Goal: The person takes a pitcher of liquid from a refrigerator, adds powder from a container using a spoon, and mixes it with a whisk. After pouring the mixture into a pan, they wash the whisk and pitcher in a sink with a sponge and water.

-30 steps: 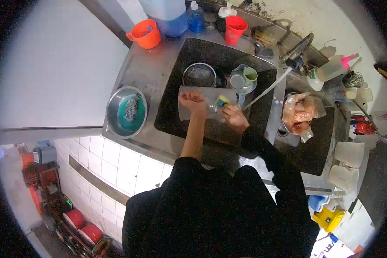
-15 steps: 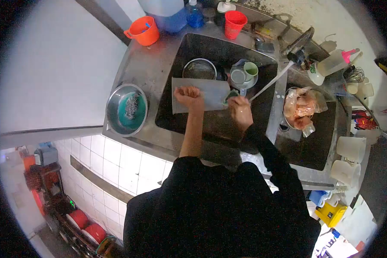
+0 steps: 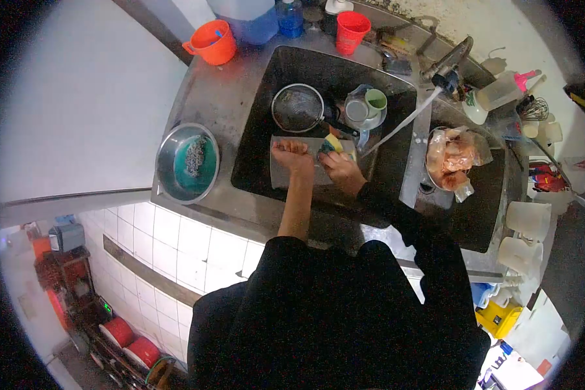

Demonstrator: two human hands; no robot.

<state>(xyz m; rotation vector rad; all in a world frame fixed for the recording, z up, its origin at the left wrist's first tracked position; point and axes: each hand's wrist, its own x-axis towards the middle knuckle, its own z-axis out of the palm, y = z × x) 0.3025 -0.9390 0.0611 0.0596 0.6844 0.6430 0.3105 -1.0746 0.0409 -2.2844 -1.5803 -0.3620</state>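
Over the large sink [image 3: 257, 153], my left hand [image 3: 294, 157] is closed on the left part of a translucent rectangular plastic piece [image 3: 281, 177]; its exact kind I cannot tell. Pinched in my right hand [image 3: 342, 171] is a yellow and dark green sponge [image 3: 333, 142], which lies against the piece's right part. Just beyond them in the sink sits a round strainer [image 3: 298, 107] with a dark handle. Right of it stand a clear jug [image 3: 355, 110] and a pale green cup [image 3: 375, 99].
Water runs from the faucet [image 3: 446, 79] into the sink. On the left counter is a metal bowl [image 3: 166, 170] of teal liquid with a steel scrubber [image 3: 194, 156]. An orange mug [image 3: 212, 44] and a red cup [image 3: 351, 34] stand behind. The right basin holds a bagged pinkish food [image 3: 458, 156].
The plastic piece has come nearer to me and tipped, uncovering the strainer. My right hand has moved left along it with the sponge, whose yellow side now shows. My left hand has lowered slightly.
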